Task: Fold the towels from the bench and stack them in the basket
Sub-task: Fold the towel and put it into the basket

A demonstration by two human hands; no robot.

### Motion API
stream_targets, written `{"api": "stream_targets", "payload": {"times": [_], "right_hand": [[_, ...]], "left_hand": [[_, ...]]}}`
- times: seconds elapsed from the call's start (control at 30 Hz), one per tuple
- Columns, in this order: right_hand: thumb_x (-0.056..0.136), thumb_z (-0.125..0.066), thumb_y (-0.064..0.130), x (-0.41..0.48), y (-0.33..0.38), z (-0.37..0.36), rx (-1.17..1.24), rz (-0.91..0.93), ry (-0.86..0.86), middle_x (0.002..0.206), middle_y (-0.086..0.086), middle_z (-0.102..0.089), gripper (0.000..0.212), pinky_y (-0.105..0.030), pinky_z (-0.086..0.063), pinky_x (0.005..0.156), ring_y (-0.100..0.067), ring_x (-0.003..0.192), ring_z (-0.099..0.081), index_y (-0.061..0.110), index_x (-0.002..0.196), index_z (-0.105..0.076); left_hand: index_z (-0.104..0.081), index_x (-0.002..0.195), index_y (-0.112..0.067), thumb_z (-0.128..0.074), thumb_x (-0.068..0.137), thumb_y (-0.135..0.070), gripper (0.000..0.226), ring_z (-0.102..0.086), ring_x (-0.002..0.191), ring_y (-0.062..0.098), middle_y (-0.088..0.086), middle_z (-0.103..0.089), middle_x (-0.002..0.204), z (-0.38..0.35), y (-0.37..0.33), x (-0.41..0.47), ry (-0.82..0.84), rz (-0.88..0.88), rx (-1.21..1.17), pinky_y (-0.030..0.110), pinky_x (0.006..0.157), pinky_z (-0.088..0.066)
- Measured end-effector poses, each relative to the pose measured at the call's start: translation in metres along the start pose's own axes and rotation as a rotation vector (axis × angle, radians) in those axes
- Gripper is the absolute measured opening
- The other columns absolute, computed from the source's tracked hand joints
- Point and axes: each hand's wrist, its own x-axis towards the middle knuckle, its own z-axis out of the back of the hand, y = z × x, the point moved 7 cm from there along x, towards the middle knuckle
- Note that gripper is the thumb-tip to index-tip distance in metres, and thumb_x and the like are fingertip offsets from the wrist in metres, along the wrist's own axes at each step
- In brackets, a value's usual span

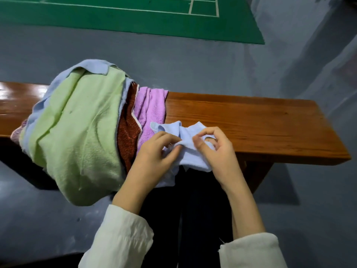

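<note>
Both hands are pinching a pale blue towel (191, 157) at the near edge of the desk (251, 122).
A towel pile (77, 128) is spilling over that edge at left. Beside it, the left hand (154, 151) and right hand (218, 151) are gripping the towel with curled fingers. Bare wood is lying open rightward.

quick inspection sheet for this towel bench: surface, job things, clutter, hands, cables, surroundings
surface: glossy wooden bench
job's things: crumpled light blue towel at the near edge; unfolded pile to its left, green towel on top, brown towel and purple towel beside it; basket not in view
clutter: nothing seen
grippers: left hand and right hand both pinch the light blue towel
cables: nothing seen
surroundings: grey-blue floor; green court mat with white lines beyond the bench
</note>
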Motion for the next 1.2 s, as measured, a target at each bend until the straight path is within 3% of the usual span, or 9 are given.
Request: {"api": "stream_targets", "payload": {"times": [0.17, 0.3, 0.43, 0.53, 0.67, 0.8, 0.93, 1.1, 1.2], "right_hand": [[0.08, -0.073, 0.013, -0.006, 0.001, -0.006, -0.085, -0.048, 0.136, 0.091, 0.002, -0.069, 0.01, -0.009, -0.042, 0.073, 0.0, 0.082, -0.06, 0.017, 0.089, -0.072], [0.091, -0.061, 0.016, -0.003, 0.0, 0.008, -0.085, -0.019, -0.023, 0.072, 0.003, -0.055, 0.023, -0.016, -0.038, 0.062, -0.002, 0.066, -0.047, 0.019, 0.069, -0.061], [0.092, -0.06, 0.018, -0.002, 0.001, 0.009, -0.179, 0.045, -0.089, 0.086, 0.007, -0.053, 0.025, -0.018, -0.038, 0.074, -0.003, 0.08, -0.052, 0.024, 0.069, -0.057], [0.085, -0.066, 0.026, -0.002, 0.016, -0.005, -0.065, 0.147, -0.001, 0.098, 0.001, -0.066, 0.006, -0.015, -0.045, 0.083, -0.005, 0.095, -0.062, 0.02, 0.087, -0.066], [0.087, -0.064, 0.007, -0.005, 0.024, -0.021, 0.086, 0.106, 0.157, 0.08, 0.002, -0.067, 0.004, -0.008, -0.044, 0.075, 0.003, 0.076, -0.061, 0.008, 0.087, -0.068], [0.088, -0.064, 0.016, -0.004, 0.016, -0.015, -0.022, 0.11, 0.051, 0.071, 0.009, -0.062, 0.015, -0.017, -0.042, 0.072, -0.002, 0.073, -0.055, 0.015, 0.073, -0.065], [0.09, -0.061, 0.02, -0.004, 0.017, 0.004, -0.09, 0.139, -0.152, 0.072, 0.006, -0.06, 0.019, -0.024, -0.042, 0.071, -0.005, 0.072, -0.051, 0.022, 0.071, -0.059], [0.093, -0.057, 0.014, -0.002, 0.003, 0.041, -0.161, 0.07, -0.29, 0.074, 0.007, -0.062, 0.016, -0.025, -0.042, 0.07, -0.005, 0.071, -0.053, 0.016, 0.077, -0.061], [0.09, -0.061, 0.009, -0.001, -0.004, 0.041, -0.217, 0.031, -0.28, 0.093, -0.001, -0.065, 0.009, -0.031, -0.046, 0.084, -0.016, 0.09, -0.059, 0.018, 0.087, -0.06]], "left_hand": [[-0.069, 0.087, -0.014, -0.048, 0.084, -0.038, 0.032, -0.055, 0.07, 0.003, -0.007, -0.063, 0.077, 0.006, 0.006, -0.002, -0.019, 0.019, 0.077, 0.024, 0.067, -0.049], [-0.071, 0.078, -0.014, -0.054, 0.083, -0.041, 0.032, -0.057, 0.068, 0.005, -0.003, -0.068, 0.073, 0.013, 0.007, -0.001, -0.051, 0.009, 0.174, 0.018, 0.063, -0.046], [-0.064, 0.08, -0.015, -0.059, 0.091, -0.021, 0.013, -0.054, 0.068, -0.002, -0.01, -0.062, 0.073, 0.012, -0.006, 0.002, -0.062, 0.06, 0.025, 0.005, 0.064, -0.04], [-0.051, 0.077, -0.022, -0.051, 0.096, -0.02, 0.019, -0.048, 0.063, -0.008, -0.017, -0.056, 0.068, 0.003, -0.017, 0.004, -0.007, 0.143, -0.15, 0.01, 0.063, -0.036], [-0.057, 0.079, -0.023, -0.056, 0.093, -0.017, 0.016, -0.052, 0.063, -0.01, -0.018, -0.061, 0.07, 0.007, -0.019, 0.005, 0.024, 0.159, -0.157, 0.009, 0.063, -0.038], [-0.061, 0.08, -0.016, -0.065, 0.08, -0.001, 0.016, -0.052, 0.059, 0.005, -0.007, -0.061, 0.068, 0.012, -0.011, 0.0, 0.086, 0.151, 0.126, 0.018, 0.06, -0.04], [-0.062, 0.074, -0.012, -0.048, 0.069, -0.022, 0.017, -0.057, 0.074, 0.027, 0.004, -0.062, 0.071, 0.032, 0.014, -0.003, -0.01, 0.255, 0.403, 0.037, 0.066, -0.044], [-0.066, 0.07, -0.015, -0.048, 0.067, -0.027, 0.022, -0.057, 0.074, 0.026, -0.001, -0.059, 0.067, 0.057, 0.034, -0.01, -0.072, 0.326, 0.462, 0.035, 0.065, -0.044], [-0.067, 0.078, -0.021, -0.053, 0.077, -0.02, 0.014, -0.058, 0.07, 0.009, -0.006, -0.064, 0.071, 0.055, 0.028, -0.013, -0.109, 0.314, 0.217, 0.016, 0.065, -0.041]]}}
